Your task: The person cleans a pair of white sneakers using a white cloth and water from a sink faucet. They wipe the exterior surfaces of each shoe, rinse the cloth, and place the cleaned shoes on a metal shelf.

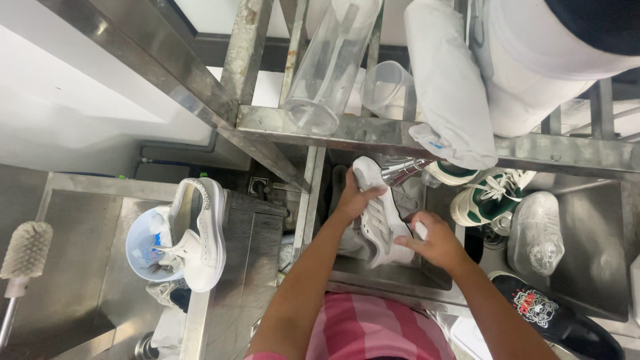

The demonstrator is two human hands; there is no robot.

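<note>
My left hand [355,198] grips the heel end of a white sneaker [382,215] with grey side stripes, held over a steel sink [390,275]. My right hand [437,243] rests on the toe end of the same sneaker and holds a small white object against it. A metal tap [402,171] points at the shoe from the right. What the small white object is cannot be told.
A second white sneaker [199,230] lies on a blue bowl [142,243] in the left sink. A white brush [24,253] stands far left. Green-and-white sneakers [490,195], a wrapped shoe [537,232] and a black shoe [557,317] sit right. Clear containers [332,63] hang on a steel rack [373,133] overhead.
</note>
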